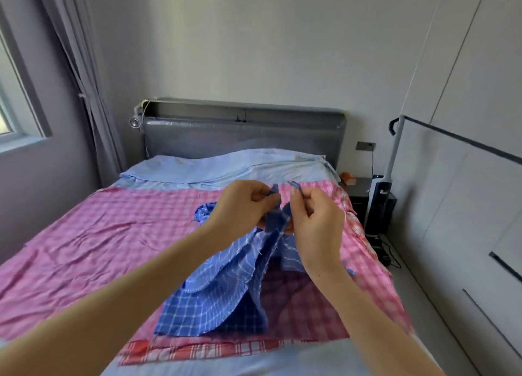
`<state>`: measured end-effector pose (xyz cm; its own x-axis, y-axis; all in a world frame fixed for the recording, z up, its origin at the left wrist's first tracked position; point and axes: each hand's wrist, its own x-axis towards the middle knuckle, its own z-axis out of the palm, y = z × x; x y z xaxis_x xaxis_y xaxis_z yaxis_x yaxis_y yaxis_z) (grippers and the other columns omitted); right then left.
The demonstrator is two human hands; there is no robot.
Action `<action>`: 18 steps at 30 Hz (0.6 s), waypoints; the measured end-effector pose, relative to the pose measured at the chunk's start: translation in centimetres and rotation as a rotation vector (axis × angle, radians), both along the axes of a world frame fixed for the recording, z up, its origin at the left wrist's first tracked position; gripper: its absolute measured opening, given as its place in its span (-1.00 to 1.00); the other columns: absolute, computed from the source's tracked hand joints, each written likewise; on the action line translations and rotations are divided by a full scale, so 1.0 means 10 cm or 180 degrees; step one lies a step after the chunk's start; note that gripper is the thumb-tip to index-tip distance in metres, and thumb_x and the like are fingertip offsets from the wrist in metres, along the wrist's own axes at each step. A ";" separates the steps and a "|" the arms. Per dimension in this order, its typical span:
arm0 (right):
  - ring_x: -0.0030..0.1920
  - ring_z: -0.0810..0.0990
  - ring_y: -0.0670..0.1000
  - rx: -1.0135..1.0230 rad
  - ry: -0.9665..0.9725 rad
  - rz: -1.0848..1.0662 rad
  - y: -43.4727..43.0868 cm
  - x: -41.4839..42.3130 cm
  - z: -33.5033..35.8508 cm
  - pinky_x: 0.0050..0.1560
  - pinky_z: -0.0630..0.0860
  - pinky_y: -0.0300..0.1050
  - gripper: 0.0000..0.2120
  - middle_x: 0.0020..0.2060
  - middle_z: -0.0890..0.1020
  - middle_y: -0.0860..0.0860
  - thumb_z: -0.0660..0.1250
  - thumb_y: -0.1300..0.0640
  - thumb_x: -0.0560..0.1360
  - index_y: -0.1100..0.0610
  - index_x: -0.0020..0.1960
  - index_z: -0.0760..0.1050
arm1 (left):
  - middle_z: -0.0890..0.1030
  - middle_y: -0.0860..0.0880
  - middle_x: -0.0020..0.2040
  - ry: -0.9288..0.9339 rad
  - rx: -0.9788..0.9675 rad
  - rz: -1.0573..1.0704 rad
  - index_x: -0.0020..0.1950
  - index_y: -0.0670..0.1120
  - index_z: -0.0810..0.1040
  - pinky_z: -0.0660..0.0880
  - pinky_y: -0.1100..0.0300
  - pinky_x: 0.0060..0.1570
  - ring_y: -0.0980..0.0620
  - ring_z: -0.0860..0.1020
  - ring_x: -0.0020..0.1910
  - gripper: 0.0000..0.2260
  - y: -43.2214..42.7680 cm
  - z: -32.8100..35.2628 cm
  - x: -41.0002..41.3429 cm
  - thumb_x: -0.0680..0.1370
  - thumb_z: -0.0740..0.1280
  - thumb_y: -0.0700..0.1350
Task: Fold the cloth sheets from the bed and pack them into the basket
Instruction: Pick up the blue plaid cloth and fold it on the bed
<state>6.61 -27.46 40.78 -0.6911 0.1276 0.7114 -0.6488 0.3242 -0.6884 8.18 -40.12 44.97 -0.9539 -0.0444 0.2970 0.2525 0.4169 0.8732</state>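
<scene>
Above the bed's middle, the left hand (243, 203) and right hand (313, 220) pinch the frayed top edge of a thin blue checked cloth (223, 285), fingers curled tight on it. Its crumpled lower part drapes toward 6 o'clock onto a wrinkled pink checked sheet (99, 243). At 12 o'clock stands a padded grey headboard (243, 135).

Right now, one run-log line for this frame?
phase: folding | left hand: pinches blue checked cloth | right hand: pinches same cloth | cloth: lifted, hangs over pink checked sheet | basket: not in view
</scene>
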 end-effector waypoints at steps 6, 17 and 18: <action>-0.53 0.21 -0.07 0.0820 0.0563 -0.0190 -0.24 0.38 0.07 -0.54 0.11 -0.33 -0.70 -0.54 0.28 -0.12 0.27 0.19 0.57 0.14 -0.34 0.37 | 0.62 -0.31 -0.26 -0.0159 0.0665 0.0006 -0.22 -0.35 0.58 0.62 -0.07 -0.15 -0.28 0.62 -0.25 -0.76 -0.18 0.08 0.36 0.56 0.32 -0.20; -0.53 0.16 -0.17 0.1554 0.1308 -0.0207 -0.23 0.64 -0.15 -0.50 0.06 -0.37 -0.63 -0.56 0.43 -0.03 0.09 0.14 0.62 0.28 -0.17 0.57 | 0.56 -0.16 -0.39 -0.0836 0.0804 0.0112 -0.30 -0.25 0.55 0.55 0.22 -0.41 -0.03 0.55 -0.44 -0.75 -0.19 0.01 0.61 0.57 0.28 -0.25; -0.53 0.16 -0.16 0.1611 0.1295 -0.0162 -0.21 0.66 -0.15 -0.52 0.02 -0.39 -0.68 -0.57 0.42 -0.03 0.12 0.17 0.61 0.26 -0.19 0.56 | 0.55 -0.17 -0.38 -0.0867 0.0869 0.0121 -0.29 -0.25 0.55 0.56 0.21 -0.40 -0.05 0.55 -0.43 -0.75 -0.17 0.01 0.62 0.57 0.27 -0.23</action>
<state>13.16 -29.53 39.26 -0.3559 -0.2666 0.8957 -0.8007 0.5813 -0.1452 14.42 -41.83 45.05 -0.9923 -0.1236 0.0053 -0.0152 0.1643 0.9863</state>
